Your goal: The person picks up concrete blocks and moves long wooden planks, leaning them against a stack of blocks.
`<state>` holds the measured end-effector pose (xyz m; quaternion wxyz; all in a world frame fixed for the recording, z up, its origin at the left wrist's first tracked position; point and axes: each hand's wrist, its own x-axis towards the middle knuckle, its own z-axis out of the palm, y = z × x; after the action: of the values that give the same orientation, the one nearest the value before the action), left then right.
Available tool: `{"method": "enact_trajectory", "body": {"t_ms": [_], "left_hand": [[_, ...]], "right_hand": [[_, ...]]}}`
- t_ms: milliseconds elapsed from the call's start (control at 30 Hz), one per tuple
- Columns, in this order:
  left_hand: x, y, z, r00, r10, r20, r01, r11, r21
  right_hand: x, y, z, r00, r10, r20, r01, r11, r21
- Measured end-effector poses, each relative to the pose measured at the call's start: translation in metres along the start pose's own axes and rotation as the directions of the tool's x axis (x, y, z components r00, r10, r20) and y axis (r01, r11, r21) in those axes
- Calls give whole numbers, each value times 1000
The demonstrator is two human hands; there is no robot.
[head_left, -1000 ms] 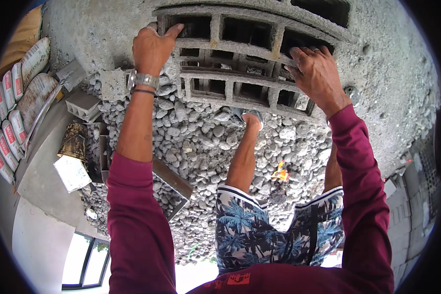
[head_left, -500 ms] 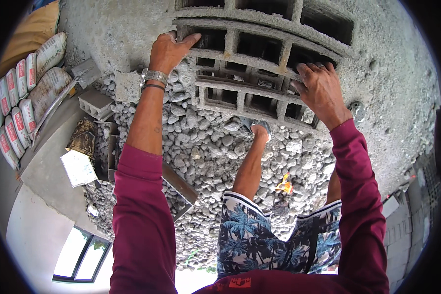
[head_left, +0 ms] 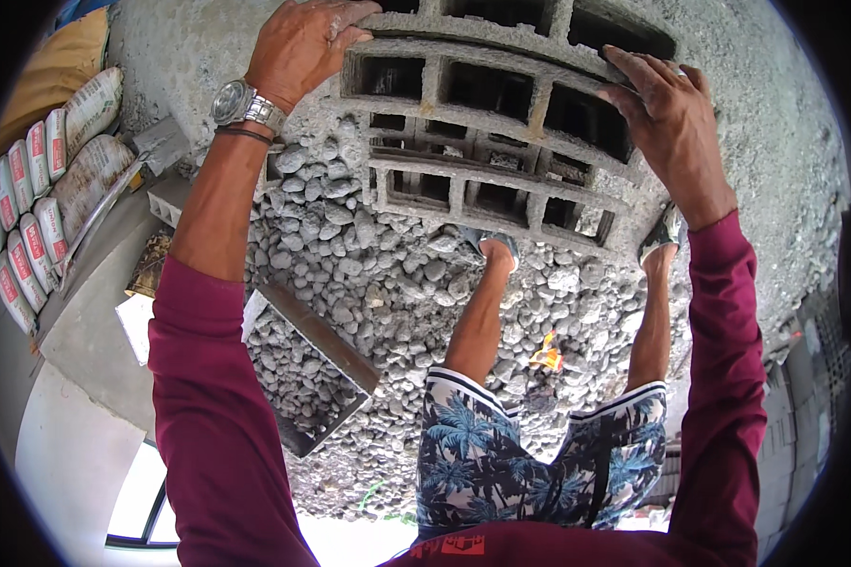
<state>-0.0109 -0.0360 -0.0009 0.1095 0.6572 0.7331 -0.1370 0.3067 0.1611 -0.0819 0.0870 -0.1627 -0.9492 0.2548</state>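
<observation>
Grey concrete hollow blocks stand in a stack at the top of the view, their open cells facing me. The uppermost block [head_left: 559, 19] is partly cut off by the picture's edge. My left hand [head_left: 303, 47] closes round its left end, thumb below the fingers. At the right end, my right hand [head_left: 676, 128] bends its fingers over the lower edge of that same block; its thumb lies by the cell of the second block [head_left: 434, 80]. Lower down sits another block [head_left: 457, 196], near my feet. A metal watch [head_left: 246, 104] is on my left wrist.
Loose gravel [head_left: 397, 283] covers the ground round my feet, with an orange scrap [head_left: 547, 354] on it. A gravel-filled frame [head_left: 321, 335] lies left of my legs. Full sacks [head_left: 43, 231] are piled at far left. Rough concrete [head_left: 775, 189] spreads to the right.
Both hands have moved up from the second block to the uppermost one, and farther apart. My right foot now shows beside the stack. The blocks look nearly unmoved.
</observation>
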Motion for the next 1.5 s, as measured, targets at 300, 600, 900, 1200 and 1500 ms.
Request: {"method": "enact_trajectory", "body": {"t_ms": [300, 600, 900, 1200, 1500], "left_hand": [[15, 11, -4, 952, -160, 262, 175, 984, -35], [16, 4, 0, 961, -122, 249, 166, 972, -166], [-73, 54, 5, 811, -507, -291, 378, 835, -399], [-171, 147, 121, 527, -786, 323, 826, 383, -414], [-150, 144, 132, 349, -844, 407, 925, 242, -292]], "right_hand": [[2, 2, 7, 1000, 20, -18, -21, 999, -38], [0, -5, 8, 997, 67, -38, -70, 994, -81], [-90, -33, -18, 899, 423, -113, -331, 826, 456], [-191, -54, 53, 563, 632, 532, -823, 363, 437], [-172, -61, 75, 533, 778, 333, -842, 450, 296]]}}
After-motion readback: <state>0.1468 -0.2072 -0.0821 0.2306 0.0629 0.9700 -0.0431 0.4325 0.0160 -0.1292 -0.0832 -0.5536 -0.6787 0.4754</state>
